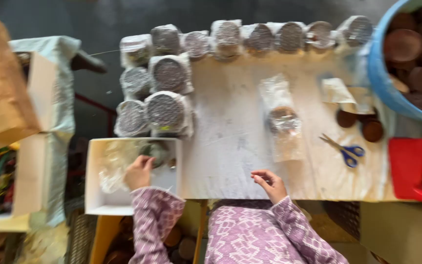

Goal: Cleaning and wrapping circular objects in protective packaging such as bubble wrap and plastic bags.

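My left hand (138, 171) reaches into a white cardboard box (93, 200) at the table's left edge, fingers on clear plastic wrap (116, 164) lying inside; whether it grips the plastic is blurred. My right hand (269, 184) hovers over the white tabletop (230, 146) near its front edge, fingers loosely curled, holding nothing. A clear bag with round brown discs inside (283, 120) lies on the table beyond my right hand. Both arms wear purple patterned sleeves.
Several wrapped stacks of discs (164, 111) line the table's back and left. Blue-handled scissors (348, 150) lie right of the bag, loose brown discs (372, 130) beyond. A blue tub of discs (406, 54) and a red container (411, 166) stand at right. Cardboard boxes (1, 98) stand left.
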